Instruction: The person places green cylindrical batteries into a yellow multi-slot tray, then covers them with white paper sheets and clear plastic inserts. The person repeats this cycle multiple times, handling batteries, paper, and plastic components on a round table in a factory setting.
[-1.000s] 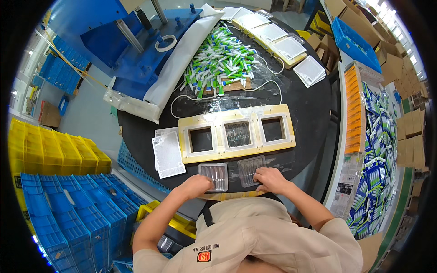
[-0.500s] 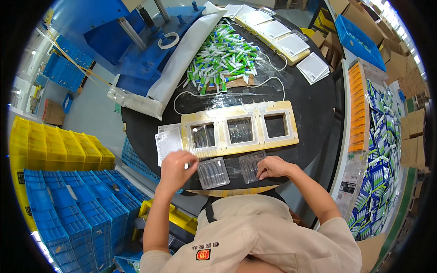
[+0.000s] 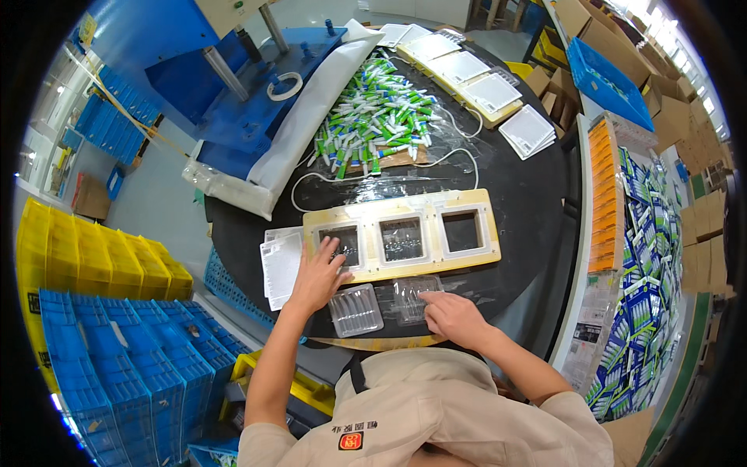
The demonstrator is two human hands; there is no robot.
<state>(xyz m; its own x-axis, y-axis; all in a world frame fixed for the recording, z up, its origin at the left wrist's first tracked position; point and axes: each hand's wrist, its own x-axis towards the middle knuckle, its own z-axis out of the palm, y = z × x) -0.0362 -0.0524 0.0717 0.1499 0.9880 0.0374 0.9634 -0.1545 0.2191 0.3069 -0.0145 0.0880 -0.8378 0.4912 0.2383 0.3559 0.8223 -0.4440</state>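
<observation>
My left hand (image 3: 317,276) lies over the left end of a yellow frame (image 3: 401,272) that has three square openings. Its fingers are spread, with the tips at the left opening. Clear plastic shows in the left and middle openings; the right one looks dark. My right hand (image 3: 455,317) is at the right edge of a clear blister tray (image 3: 409,299), index finger on the ribbed plastic and the other fingers curled. A second clear blister tray (image 3: 356,310) rests to its left, just below my left wrist. White printed cards (image 3: 282,268) are stacked beside the frame's left end.
A heap of green and white tubes (image 3: 373,117) covers the table's far middle. Another yellow frame (image 3: 459,74) with white cards stands at the far right. A blue press (image 3: 257,101) rises at the far left. Blue crates (image 3: 132,366) stand left of me, packed blister cards (image 3: 638,303) right.
My left hand has moved up and right onto the frame, its fingers opening from a pinch. My right hand and its tray have shifted slightly left and nearer. The whole view has tilted a little.
</observation>
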